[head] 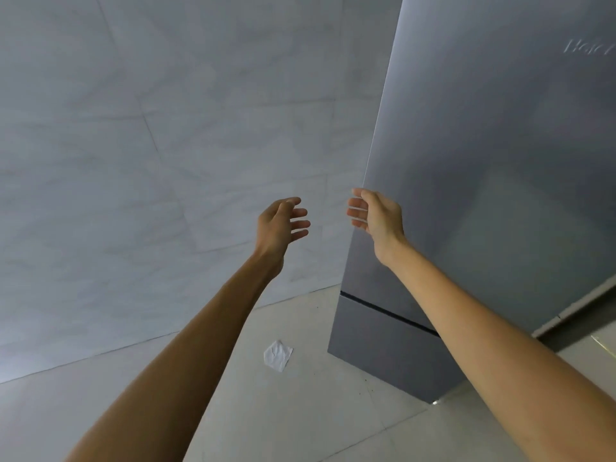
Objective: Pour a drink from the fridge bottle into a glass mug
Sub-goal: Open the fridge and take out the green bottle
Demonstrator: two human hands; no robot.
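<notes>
A tall grey fridge (493, 168) fills the right side of the head view, its upper door shut, with a dark seam above a lower drawer. My right hand (376, 218) is at the door's left edge, fingers apart and curled past the edge, holding nothing. My left hand (283, 225) hovers a little to the left of it, open in the air with its fingers spread toward the fridge. No bottle or glass mug is in view.
A pale tiled wall (166, 145) stands left of the fridge. A crumpled white paper (278, 355) lies on the light floor tiles (300, 411) near the fridge's bottom corner.
</notes>
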